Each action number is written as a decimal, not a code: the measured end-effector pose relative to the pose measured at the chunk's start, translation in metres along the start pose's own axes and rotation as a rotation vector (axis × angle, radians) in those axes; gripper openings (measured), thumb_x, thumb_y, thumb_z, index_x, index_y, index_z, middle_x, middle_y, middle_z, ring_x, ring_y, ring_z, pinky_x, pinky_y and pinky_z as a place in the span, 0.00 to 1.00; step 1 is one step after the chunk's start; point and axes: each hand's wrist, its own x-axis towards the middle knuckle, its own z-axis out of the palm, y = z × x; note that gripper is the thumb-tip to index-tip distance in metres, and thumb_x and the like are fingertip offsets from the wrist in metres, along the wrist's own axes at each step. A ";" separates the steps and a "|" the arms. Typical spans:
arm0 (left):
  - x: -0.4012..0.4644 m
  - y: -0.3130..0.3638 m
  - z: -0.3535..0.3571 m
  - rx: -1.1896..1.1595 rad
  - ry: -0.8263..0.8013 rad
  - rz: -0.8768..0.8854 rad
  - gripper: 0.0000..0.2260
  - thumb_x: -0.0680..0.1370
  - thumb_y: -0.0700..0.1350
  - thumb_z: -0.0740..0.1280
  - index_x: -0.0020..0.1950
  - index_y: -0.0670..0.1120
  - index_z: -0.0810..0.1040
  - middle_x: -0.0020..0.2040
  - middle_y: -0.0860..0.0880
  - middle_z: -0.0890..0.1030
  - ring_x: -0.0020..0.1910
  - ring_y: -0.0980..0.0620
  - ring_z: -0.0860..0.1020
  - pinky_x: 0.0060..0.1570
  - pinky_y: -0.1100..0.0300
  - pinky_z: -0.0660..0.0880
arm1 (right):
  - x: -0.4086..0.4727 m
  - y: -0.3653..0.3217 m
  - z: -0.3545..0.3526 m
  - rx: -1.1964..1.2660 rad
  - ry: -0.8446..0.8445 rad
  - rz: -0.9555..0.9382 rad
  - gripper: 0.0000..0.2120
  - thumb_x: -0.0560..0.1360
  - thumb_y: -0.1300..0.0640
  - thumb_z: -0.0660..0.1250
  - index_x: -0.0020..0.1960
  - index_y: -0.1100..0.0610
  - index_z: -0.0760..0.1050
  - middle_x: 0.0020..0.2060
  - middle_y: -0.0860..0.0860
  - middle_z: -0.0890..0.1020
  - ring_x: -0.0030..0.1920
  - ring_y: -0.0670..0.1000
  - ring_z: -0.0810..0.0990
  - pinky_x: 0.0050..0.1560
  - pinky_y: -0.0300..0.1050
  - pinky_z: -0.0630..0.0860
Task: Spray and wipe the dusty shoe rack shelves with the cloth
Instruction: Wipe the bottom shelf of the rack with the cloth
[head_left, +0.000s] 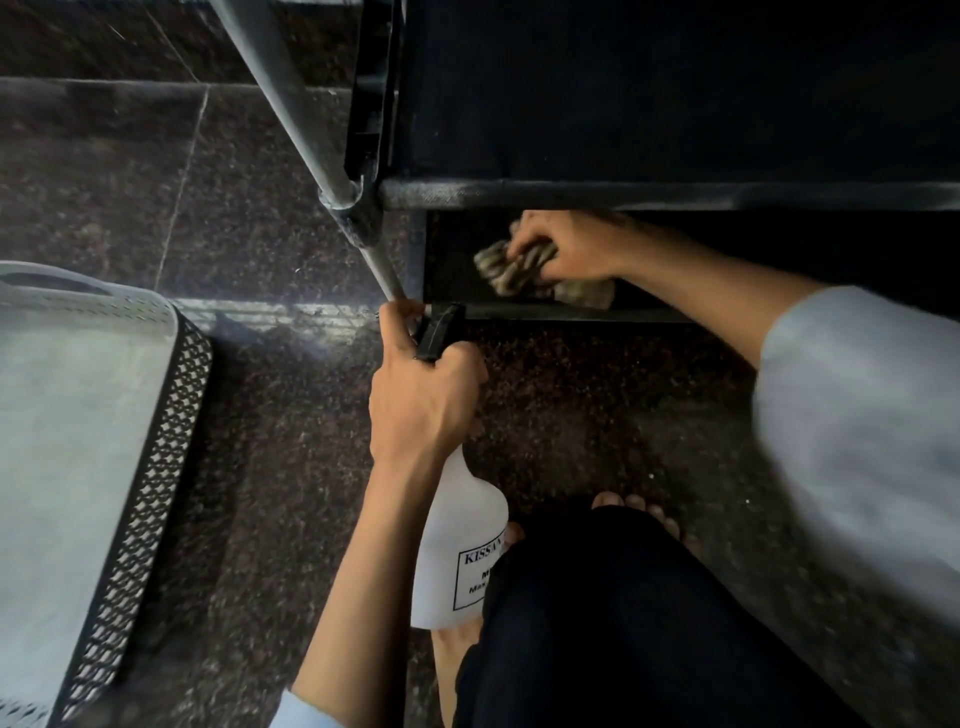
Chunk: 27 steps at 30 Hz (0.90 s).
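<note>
Shoe rack (623, 104) is seen from above, filling the far right of the view, its upper shelf covered in dark fabric; grey dust is visible along that shelf's near bar (623, 195) and on the slanted pole (291, 119) at the left. Lower shelf (452, 249) is being wiped now, so the task is judged mid-way: whether the upper shelf fabric has been cleaned cannot be told, and the dusty bar suggests work is left there.

Spray bottle (457, 551) is held by the left hand (421, 395), fingers curled round the black trigger head (439, 332). Its long axis runs near to far, base by the knee, nozzle pointed far toward the near edge of the lower shelf. Spraying cannot be confirmed; no mist is seen.

Cloth (519, 270) lies bunched on the lower shelf, at its left end, its longer side running left-near to right. It is gripped and pressed down by the right hand (566, 244), fingers curled over it.

A perforated basket (156, 467) stands on the floor at the near left, well apart from the rack.
</note>
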 end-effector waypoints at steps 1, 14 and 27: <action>0.000 -0.001 0.000 -0.006 -0.007 0.005 0.18 0.65 0.52 0.58 0.54 0.56 0.65 0.38 0.45 0.82 0.38 0.42 0.80 0.49 0.40 0.77 | 0.000 0.010 -0.001 -0.005 0.043 0.109 0.19 0.73 0.65 0.66 0.64 0.59 0.74 0.61 0.59 0.75 0.62 0.58 0.73 0.64 0.47 0.66; 0.001 -0.001 0.003 -0.032 0.012 0.018 0.18 0.63 0.49 0.59 0.53 0.56 0.65 0.33 0.47 0.79 0.25 0.48 0.77 0.45 0.40 0.78 | -0.012 0.021 0.001 -0.013 0.045 0.108 0.21 0.71 0.66 0.66 0.62 0.53 0.77 0.59 0.55 0.76 0.61 0.55 0.74 0.62 0.44 0.68; 0.005 -0.001 0.001 -0.087 0.021 0.029 0.21 0.62 0.47 0.59 0.54 0.53 0.65 0.34 0.47 0.79 0.21 0.58 0.75 0.40 0.52 0.75 | 0.002 -0.025 0.020 0.023 0.209 0.012 0.19 0.72 0.62 0.67 0.61 0.50 0.78 0.58 0.50 0.78 0.59 0.51 0.75 0.59 0.42 0.71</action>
